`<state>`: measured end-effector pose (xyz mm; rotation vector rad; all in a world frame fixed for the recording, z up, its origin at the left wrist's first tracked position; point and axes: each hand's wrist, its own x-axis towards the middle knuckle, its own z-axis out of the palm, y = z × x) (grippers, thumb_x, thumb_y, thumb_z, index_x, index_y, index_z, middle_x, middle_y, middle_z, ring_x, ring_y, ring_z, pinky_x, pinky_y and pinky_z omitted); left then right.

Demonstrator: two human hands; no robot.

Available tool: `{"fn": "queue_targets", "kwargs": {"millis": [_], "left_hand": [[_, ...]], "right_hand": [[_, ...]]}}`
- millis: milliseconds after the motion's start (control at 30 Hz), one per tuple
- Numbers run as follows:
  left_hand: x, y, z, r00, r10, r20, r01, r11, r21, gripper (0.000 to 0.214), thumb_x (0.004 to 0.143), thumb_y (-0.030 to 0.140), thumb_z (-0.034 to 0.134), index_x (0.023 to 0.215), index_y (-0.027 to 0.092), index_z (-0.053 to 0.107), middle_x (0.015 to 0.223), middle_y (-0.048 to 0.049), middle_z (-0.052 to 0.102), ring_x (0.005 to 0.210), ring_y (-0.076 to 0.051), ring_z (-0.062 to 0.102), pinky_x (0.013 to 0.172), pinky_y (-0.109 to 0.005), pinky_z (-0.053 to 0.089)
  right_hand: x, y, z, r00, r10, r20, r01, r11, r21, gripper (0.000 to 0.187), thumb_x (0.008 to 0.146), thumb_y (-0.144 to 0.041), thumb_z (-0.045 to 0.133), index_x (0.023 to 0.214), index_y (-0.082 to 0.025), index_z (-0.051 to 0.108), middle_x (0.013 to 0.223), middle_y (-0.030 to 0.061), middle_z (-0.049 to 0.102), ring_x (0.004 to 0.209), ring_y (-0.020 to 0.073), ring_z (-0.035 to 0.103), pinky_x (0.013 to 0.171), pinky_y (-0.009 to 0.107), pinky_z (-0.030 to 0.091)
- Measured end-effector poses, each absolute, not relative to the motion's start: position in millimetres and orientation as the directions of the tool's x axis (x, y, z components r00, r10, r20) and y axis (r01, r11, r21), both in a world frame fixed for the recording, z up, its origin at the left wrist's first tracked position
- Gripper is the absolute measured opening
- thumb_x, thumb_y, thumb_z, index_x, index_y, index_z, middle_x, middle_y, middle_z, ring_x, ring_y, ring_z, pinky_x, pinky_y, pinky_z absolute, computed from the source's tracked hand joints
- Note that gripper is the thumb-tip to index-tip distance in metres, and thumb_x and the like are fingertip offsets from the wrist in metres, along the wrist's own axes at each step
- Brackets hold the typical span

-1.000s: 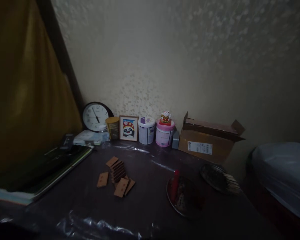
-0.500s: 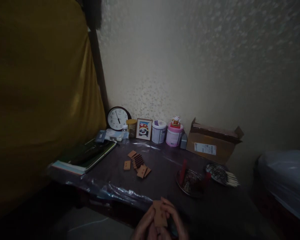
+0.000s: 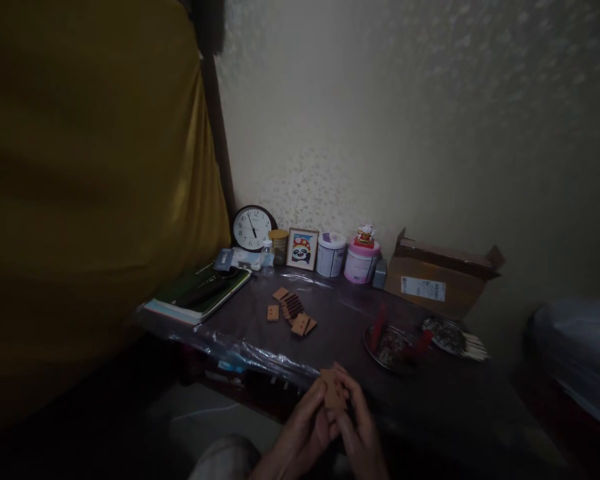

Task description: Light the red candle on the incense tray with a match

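Both hands are closed on one small flat tan piece (image 3: pixel 334 391) with reddish marks on its face, held up just off the table's near edge. My left hand (image 3: pixel 306 415) grips its left side with the thumb. The fingers of my right hand (image 3: pixel 356 407) wrap its right side, with the thumb at the bottom edge. Farther back on the dark table (image 3: pixel 340 333) lies a pile of similar tan pieces (image 3: pixel 301 324), several with dark brown edges showing. One such piece (image 3: pixel 273 313) lies apart at the pile's left.
Right of the pile stand a round dish (image 3: pixel 391 353) with red objects and a plate (image 3: pixel 445 333) with pale sticks. Along the wall are a clock (image 3: pixel 254 228), a framed panda picture (image 3: pixel 301 249), tins (image 3: pixel 331 255) and a cardboard box (image 3: pixel 435 280). Green books (image 3: pixel 200 293) lie left.
The view has shifted, so the table items appear farther right and slightly higher. Both hands now show higher in view, still holding the tan piece, which is tilted a little more.
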<state>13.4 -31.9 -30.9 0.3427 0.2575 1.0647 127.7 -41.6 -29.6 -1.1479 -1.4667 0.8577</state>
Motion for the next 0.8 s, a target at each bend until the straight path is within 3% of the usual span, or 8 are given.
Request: {"fn": "queue_targets", "kwargs": {"millis": [167, 267, 367, 533, 800], "left_hand": [[8.0, -29.8, -32.7, 0.451, 0.889, -0.08, -0.802, 0.443, 0.4, 0.027, 0.084, 0.03, 0.053, 0.106, 0.016, 0.06, 0.091, -0.0076, 0.071, 0.087, -0.017, 0.063, 0.08, -0.029, 0.043], [4.3, -30.7, -30.6, 0.482, 0.87, -0.103, -0.783, 0.48, 0.395, 0.029, 0.085, 0.031, 0.051, 0.109, 0.016, 0.059, 0.091, -0.0068, 0.071, 0.084, -0.016, 0.063, 0.079, -0.03, 0.042], [2.7, -33.6, -28.4, 0.545, 0.824, -0.158, -0.721, 0.556, 0.414, 0.03, 0.086, 0.033, 0.049, 0.107, 0.014, 0.059, 0.086, -0.0068, 0.071, 0.08, -0.015, 0.064, 0.076, -0.029, 0.044], [4.5, -36.5, -32.8, 0.619, 0.758, -0.203, -0.621, 0.631, 0.465, 0.032, 0.086, 0.036, 0.047, 0.103, 0.012, 0.061, 0.078, -0.0074, 0.071, 0.071, -0.014, 0.064, 0.068, -0.026, 0.046], [6.6, -37.8, -39.9, 0.667, 0.712, -0.22, -0.565, 0.676, 0.473, 0.036, 0.086, 0.037, 0.047, 0.107, 0.011, 0.06, 0.079, -0.0093, 0.07, 0.068, -0.013, 0.064, 0.059, -0.022, 0.046]], "right_hand": [[131.7, -40.8, -16.7, -0.135, 0.962, 0.236, 0.06, 0.246, -0.967, 0.046, 0.083, -0.033, 0.056, 0.127, -0.024, 0.045, 0.131, 0.0088, 0.051, 0.12, 0.0225, 0.049, 0.1, 0.038, 0.04], [142.1, -38.7, -8.3, -0.167, 0.961, 0.222, -0.031, 0.221, -0.975, 0.04, 0.082, -0.035, 0.058, 0.12, -0.024, 0.051, 0.122, 0.0084, 0.058, 0.113, 0.0225, 0.054, 0.095, 0.037, 0.044], [151.0, -37.0, -4.0, -0.049, 0.986, 0.157, 0.061, 0.159, -0.985, 0.029, 0.081, -0.039, 0.057, 0.104, -0.021, 0.061, 0.104, 0.0071, 0.066, 0.1, 0.0217, 0.061, 0.086, 0.033, 0.047], [157.5, -34.0, -7.7, 0.054, 0.994, 0.091, 0.138, 0.083, -0.987, 0.032, 0.073, -0.049, 0.061, 0.08, -0.018, 0.064, 0.077, 0.0028, 0.066, 0.075, 0.0187, 0.061, 0.067, 0.027, 0.048], [162.8, -31.7, -15.9, 0.065, 0.998, -0.017, 0.07, -0.021, -0.997, 0.026, 0.069, -0.043, 0.065, 0.073, -0.018, 0.064, 0.067, -0.0016, 0.061, 0.063, 0.0144, 0.056, 0.059, 0.024, 0.044]]}}
